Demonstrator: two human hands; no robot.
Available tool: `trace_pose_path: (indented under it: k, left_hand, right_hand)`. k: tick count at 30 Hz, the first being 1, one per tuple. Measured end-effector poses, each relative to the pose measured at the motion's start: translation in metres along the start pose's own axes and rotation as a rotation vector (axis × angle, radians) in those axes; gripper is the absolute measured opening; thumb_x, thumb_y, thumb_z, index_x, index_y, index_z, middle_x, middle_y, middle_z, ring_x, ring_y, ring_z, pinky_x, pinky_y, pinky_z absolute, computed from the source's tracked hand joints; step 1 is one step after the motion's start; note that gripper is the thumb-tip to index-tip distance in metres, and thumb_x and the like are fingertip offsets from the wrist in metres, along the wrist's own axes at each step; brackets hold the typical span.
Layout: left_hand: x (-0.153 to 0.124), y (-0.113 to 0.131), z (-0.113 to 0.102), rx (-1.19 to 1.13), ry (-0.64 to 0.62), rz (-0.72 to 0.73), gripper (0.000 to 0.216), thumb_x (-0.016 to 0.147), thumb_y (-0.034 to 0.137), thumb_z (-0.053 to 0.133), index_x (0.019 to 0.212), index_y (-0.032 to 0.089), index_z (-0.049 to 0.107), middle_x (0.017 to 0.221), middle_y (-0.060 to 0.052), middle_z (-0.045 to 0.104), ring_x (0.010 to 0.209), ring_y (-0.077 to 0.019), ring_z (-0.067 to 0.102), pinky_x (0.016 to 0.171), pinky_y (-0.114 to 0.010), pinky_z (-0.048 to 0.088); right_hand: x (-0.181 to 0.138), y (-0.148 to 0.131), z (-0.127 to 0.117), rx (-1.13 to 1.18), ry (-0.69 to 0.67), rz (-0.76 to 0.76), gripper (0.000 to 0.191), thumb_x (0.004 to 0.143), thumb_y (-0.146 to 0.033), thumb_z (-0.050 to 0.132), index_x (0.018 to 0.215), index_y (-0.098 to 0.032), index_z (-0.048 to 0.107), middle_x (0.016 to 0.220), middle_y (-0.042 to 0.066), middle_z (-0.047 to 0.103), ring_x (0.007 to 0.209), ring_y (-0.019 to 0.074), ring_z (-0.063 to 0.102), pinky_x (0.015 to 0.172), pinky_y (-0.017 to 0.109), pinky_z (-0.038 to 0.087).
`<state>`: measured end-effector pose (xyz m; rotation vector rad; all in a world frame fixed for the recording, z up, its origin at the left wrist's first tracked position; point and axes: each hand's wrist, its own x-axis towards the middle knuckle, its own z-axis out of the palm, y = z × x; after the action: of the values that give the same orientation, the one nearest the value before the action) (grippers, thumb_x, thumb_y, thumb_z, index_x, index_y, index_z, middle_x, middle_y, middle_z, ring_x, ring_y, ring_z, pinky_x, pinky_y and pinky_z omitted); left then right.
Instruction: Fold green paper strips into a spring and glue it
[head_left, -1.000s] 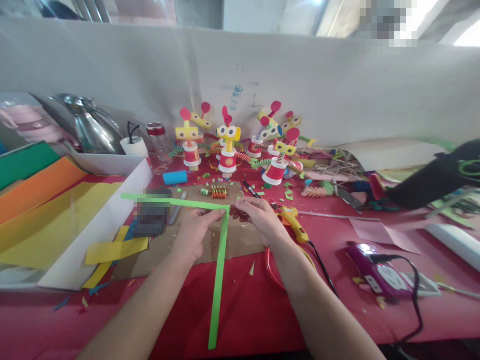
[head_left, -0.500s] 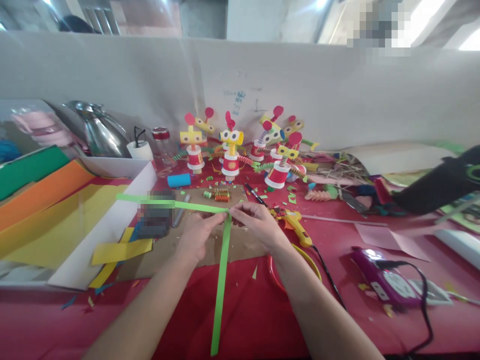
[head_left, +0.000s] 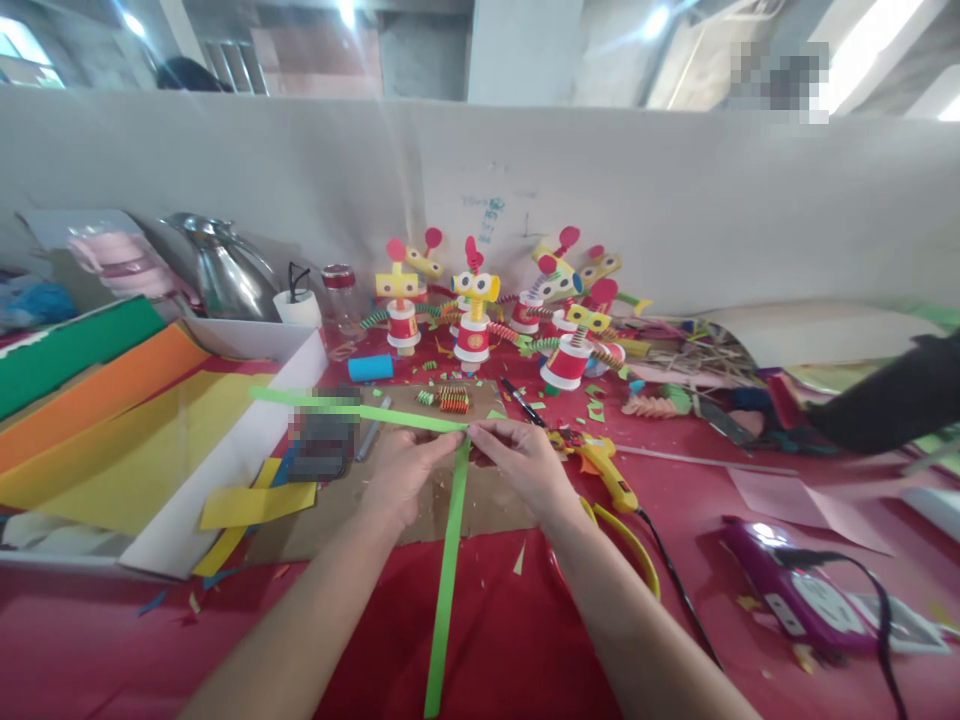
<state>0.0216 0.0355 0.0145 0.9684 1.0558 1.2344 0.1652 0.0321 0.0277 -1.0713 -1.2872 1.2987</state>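
Two arms of green paper strip [head_left: 448,570] meet at a right angle between my fingertips, one reaching left, the other hanging down toward me. My left hand [head_left: 409,472] pinches the strip at the corner from the left. From the right, my right hand [head_left: 521,460] pinches the same corner, its fingertips against the left ones. Beneath both hands lies a brown cardboard sheet [head_left: 337,525]. Just beyond them sit small folded paper springs [head_left: 453,399], orange and green. A yellow glue gun [head_left: 611,475] rests to the right of my right hand.
Several paper-cup figures [head_left: 472,335] stand at the back, near a blue paper roll [head_left: 370,367]. At left is a white box [head_left: 225,450] with coloured paper; a metal jug [head_left: 229,275] stands behind it. A purple device [head_left: 799,590] with a cable lies at right.
The camera view has shifted a little, so everything sits slightly lower and further right. Both hands keep pinching the green strip at its corner.
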Motion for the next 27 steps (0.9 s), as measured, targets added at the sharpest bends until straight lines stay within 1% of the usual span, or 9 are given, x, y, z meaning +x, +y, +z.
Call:
trace_pose_path:
  k: [5, 10, 13, 17, 21, 24, 25, 27]
  left_hand:
    - [-0.004, 0.003, 0.006, 0.009, 0.046, 0.009, 0.021, 0.064, 0.028, 0.076, 0.080, 0.016, 0.075, 0.078, -0.006, 0.074, 0.079, -0.0217, 0.065, 0.078, -0.033, 0.046]
    - [-0.007, 0.006, 0.006, -0.009, -0.015, 0.000, 0.017, 0.066, 0.028, 0.074, 0.078, 0.016, 0.075, 0.081, -0.007, 0.075, 0.084, -0.0221, 0.066, 0.083, -0.034, 0.046]
    - [-0.007, 0.007, 0.005, 0.004, 0.011, 0.001, 0.016, 0.066, 0.028, 0.074, 0.077, 0.016, 0.076, 0.079, -0.007, 0.075, 0.081, -0.0222, 0.066, 0.082, -0.034, 0.046]
    - [-0.006, 0.005, 0.005, -0.053, 0.027, 0.001, 0.018, 0.064, 0.028, 0.076, 0.078, 0.016, 0.076, 0.075, -0.006, 0.075, 0.079, -0.0215, 0.066, 0.080, -0.033, 0.046]
    - [-0.003, 0.002, 0.005, -0.072, 0.018, -0.004, 0.019, 0.064, 0.029, 0.077, 0.079, 0.017, 0.076, 0.073, -0.005, 0.074, 0.077, -0.0205, 0.065, 0.079, -0.033, 0.046]
    - [0.000, 0.001, 0.002, -0.052, -0.074, -0.011, 0.024, 0.061, 0.027, 0.078, 0.083, 0.018, 0.076, 0.080, -0.006, 0.075, 0.083, -0.0214, 0.065, 0.085, -0.034, 0.044]
    - [0.001, 0.001, 0.000, -0.039, -0.086, -0.014, 0.025, 0.060, 0.026, 0.079, 0.083, 0.018, 0.076, 0.081, -0.006, 0.074, 0.084, -0.0213, 0.065, 0.086, -0.034, 0.043]
    - [0.004, 0.001, -0.003, -0.021, -0.038, -0.025, 0.023, 0.057, 0.023, 0.079, 0.079, 0.017, 0.075, 0.080, -0.005, 0.074, 0.083, -0.0195, 0.064, 0.086, -0.033, 0.042]
  right_hand:
    - [0.000, -0.003, 0.002, 0.018, 0.024, 0.034, 0.027, 0.067, -0.043, 0.073, 0.077, -0.018, 0.075, 0.069, 0.002, 0.069, 0.063, 0.0140, 0.059, 0.064, 0.029, 0.050]
    - [0.002, 0.001, -0.001, 0.014, 0.048, 0.003, 0.024, 0.067, -0.041, 0.073, 0.072, -0.018, 0.074, 0.066, 0.001, 0.066, 0.061, 0.0130, 0.057, 0.062, 0.027, 0.048]
    - [0.002, 0.002, -0.001, 0.083, 0.018, 0.038, 0.025, 0.068, -0.042, 0.073, 0.074, -0.018, 0.074, 0.068, 0.002, 0.067, 0.062, 0.0126, 0.057, 0.064, 0.028, 0.048]
    - [0.000, 0.000, 0.004, 0.181, -0.005, 0.075, 0.032, 0.069, -0.048, 0.071, 0.079, -0.018, 0.074, 0.071, 0.002, 0.068, 0.063, 0.0133, 0.059, 0.067, 0.029, 0.048]
    - [0.000, 0.000, 0.007, 0.181, 0.041, 0.035, 0.029, 0.064, -0.045, 0.075, 0.077, -0.018, 0.074, 0.067, 0.002, 0.067, 0.063, 0.0140, 0.058, 0.066, 0.028, 0.048]
    - [0.001, 0.002, 0.005, 0.207, 0.072, 0.040, 0.026, 0.065, -0.043, 0.074, 0.075, -0.018, 0.074, 0.067, 0.002, 0.068, 0.064, 0.0147, 0.059, 0.066, 0.028, 0.048]
    - [0.001, 0.003, 0.004, 0.227, 0.081, 0.054, 0.026, 0.065, -0.042, 0.075, 0.075, -0.018, 0.074, 0.068, 0.002, 0.068, 0.064, 0.0144, 0.059, 0.065, 0.027, 0.048]
    - [0.002, 0.004, 0.002, 0.262, 0.103, 0.089, 0.025, 0.063, -0.040, 0.076, 0.075, -0.018, 0.074, 0.067, 0.001, 0.067, 0.062, 0.0128, 0.057, 0.063, 0.026, 0.047]
